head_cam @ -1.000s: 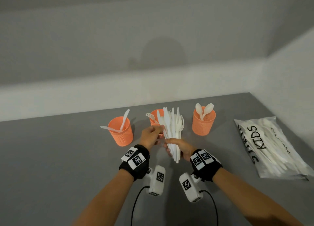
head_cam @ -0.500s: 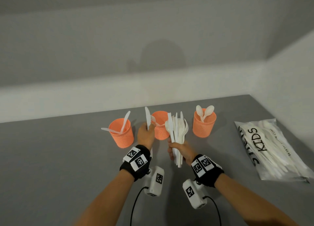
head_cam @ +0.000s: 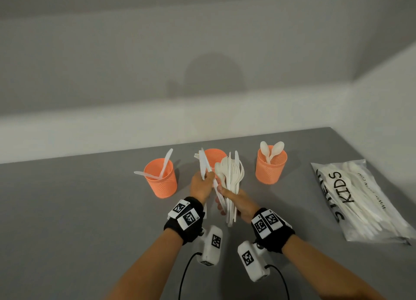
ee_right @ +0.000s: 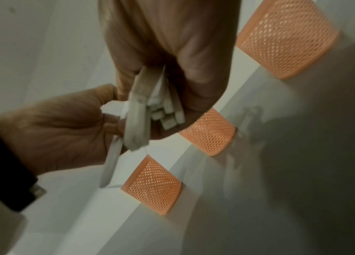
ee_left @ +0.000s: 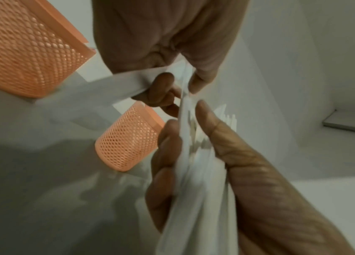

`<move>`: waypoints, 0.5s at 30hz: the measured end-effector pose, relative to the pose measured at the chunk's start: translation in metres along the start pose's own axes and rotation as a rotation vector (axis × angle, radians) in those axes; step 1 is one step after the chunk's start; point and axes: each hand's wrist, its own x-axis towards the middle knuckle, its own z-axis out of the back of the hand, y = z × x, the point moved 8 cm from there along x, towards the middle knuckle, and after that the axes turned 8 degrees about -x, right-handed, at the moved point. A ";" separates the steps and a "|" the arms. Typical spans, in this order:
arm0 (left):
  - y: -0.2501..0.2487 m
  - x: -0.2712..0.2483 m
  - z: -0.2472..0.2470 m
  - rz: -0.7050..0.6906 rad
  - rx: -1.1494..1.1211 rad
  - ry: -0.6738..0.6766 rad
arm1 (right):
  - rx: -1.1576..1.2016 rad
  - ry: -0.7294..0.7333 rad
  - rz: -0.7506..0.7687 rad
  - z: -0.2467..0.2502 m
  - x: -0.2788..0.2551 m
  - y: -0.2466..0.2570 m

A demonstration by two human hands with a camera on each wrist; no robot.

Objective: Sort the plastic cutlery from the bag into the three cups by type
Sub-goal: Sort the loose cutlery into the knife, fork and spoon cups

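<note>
Three orange mesh cups stand in a row: the left cup (head_cam: 161, 182) has two knives, the middle cup (head_cam: 215, 156) a fork, the right cup (head_cam: 271, 171) two spoons. My right hand (head_cam: 225, 193) grips a bundle of white cutlery (head_cam: 233, 178) upright in front of the middle cup. My left hand (head_cam: 208, 178) is against the bundle's left side. It holds a white knife (head_cam: 202, 163) and pinches a second piece (ee_left: 185, 105) at the bundle's edge. The handle ends (ee_right: 167, 117) stick out below my right fist. The bag (head_cam: 360, 198) lies at the right.
The grey table (head_cam: 78, 209) meets white walls at the back and right. The bag, printed KIDS, still has several white pieces in it and lies near the table's right edge. Wrist cameras with cables hang under both forearms.
My left hand drew a knife out of the bundle to the left, then came back to the bundle with the knife still in it. It now pinches another piece.
</note>
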 end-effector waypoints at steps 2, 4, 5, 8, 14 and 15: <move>-0.001 0.005 0.007 -0.001 -0.056 -0.055 | 0.031 -0.014 -0.025 0.001 0.001 -0.001; -0.006 0.010 0.015 -0.024 -0.073 -0.113 | 0.007 -0.028 -0.027 0.003 0.001 -0.001; -0.007 0.013 0.018 -0.039 -0.082 -0.134 | -0.026 -0.037 -0.020 0.004 0.001 -0.001; -0.012 0.015 0.021 -0.082 -0.103 -0.144 | -0.125 -0.090 0.008 0.012 0.002 0.000; -0.017 0.001 0.011 -0.148 -0.117 -0.078 | -0.168 -0.150 0.046 0.020 0.005 0.005; -0.016 -0.001 0.008 -0.135 -0.116 -0.058 | -0.171 -0.148 0.048 0.019 0.004 0.006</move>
